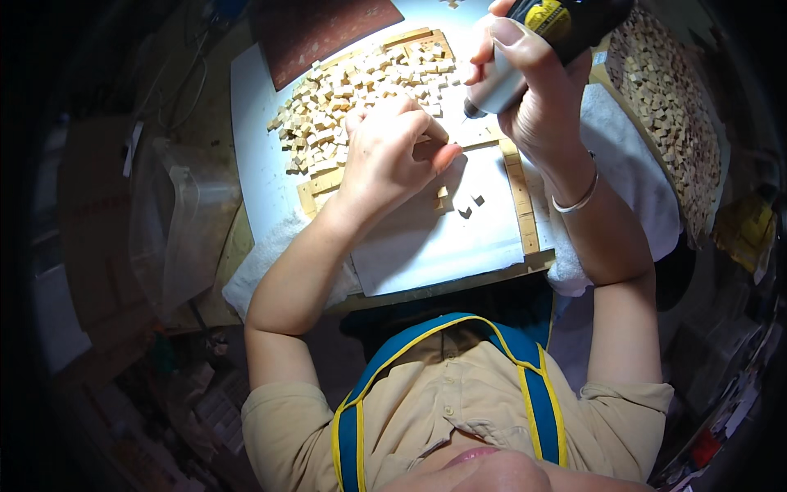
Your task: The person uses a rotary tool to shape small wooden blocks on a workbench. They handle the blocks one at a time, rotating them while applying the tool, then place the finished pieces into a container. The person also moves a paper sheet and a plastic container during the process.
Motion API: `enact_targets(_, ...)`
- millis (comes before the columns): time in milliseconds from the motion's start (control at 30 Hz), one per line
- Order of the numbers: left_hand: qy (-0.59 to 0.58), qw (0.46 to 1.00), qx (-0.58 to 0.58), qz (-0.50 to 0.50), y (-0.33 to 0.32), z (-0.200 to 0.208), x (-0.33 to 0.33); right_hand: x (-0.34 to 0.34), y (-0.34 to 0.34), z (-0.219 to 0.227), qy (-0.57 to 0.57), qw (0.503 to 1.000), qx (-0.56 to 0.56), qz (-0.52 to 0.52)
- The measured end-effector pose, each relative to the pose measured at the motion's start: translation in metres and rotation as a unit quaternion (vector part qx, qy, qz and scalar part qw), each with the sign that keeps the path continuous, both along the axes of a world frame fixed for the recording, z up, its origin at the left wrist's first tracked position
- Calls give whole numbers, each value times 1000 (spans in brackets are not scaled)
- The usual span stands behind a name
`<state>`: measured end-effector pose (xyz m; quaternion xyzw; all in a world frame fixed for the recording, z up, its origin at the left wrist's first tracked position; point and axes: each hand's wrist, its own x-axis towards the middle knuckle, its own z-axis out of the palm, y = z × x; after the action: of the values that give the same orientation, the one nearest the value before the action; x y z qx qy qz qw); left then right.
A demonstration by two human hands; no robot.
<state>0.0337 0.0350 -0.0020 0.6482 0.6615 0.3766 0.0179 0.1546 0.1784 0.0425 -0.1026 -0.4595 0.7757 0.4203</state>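
Observation:
Above the right side of the white work sheet (434,262), my right hand (545,102) is wrapped round a dark, round-bodied tool with a grey nose (502,85) and yellow label. Its narrow tip points down and to the left; its exact kind is unclear. My left hand (389,152) is closed, fingers curled and thumb toward that tip; whatever it pinches is hidden. Just beyond it spreads a pile of small pale wooden cubes (328,107). Several loose small blocks (443,195) lie nearer me. A wooden strip (521,201) borders the sheet's right side.
A patterned red-brown board (324,37) lies at the back left. Many more small blocks (666,107) fill a tray at the far right. White towels (611,152) cover the table edges near both forearms. A clear plastic bag (193,225) hangs at left.

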Motion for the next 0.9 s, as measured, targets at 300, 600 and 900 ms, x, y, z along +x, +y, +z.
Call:
enact_targets(300,-79,996,-51,-3,-7,5,-2,4,0,1,-57,998,39,-13)
enact_targets(600,-62,988,-125,-66,-16,14,0,-1,-2,3,-9,999,42,-28)
enact_targets(900,35,999,-23,28,-5,-8,-21,-4,2,-8,-20,997,75,3)
